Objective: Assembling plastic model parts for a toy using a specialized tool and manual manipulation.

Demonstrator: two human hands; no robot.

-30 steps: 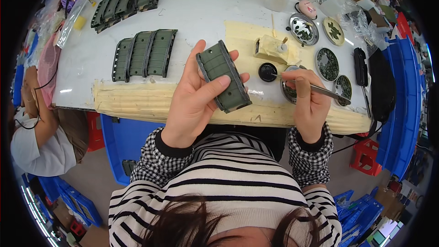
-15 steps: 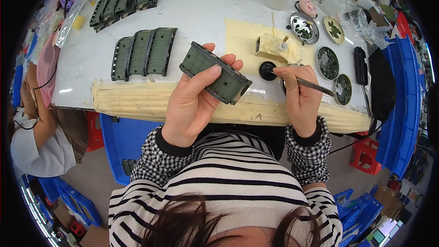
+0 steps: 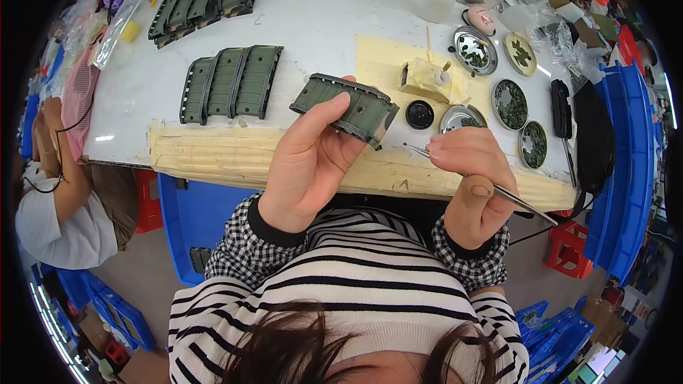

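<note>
A person's left hand (image 3: 313, 163) grips a green part (image 3: 346, 109), right hand (image 3: 469, 185) pinches a brush (image 3: 484, 183); several painted parts (image 3: 228, 85) already lie on the table (image 3: 320, 14).

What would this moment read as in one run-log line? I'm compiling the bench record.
left hand: holds green model part | right hand: holds thin brush, tip near part | table: more green parts, paint dishes

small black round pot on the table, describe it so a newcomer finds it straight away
Start at the pale yellow sheet on the white table, right of centre. At its lower right corner, just past the green model part in the left hand, sits the small black pot. Unlike the silver-rimmed dishes of green paint beside it, it is solid black.
</note>
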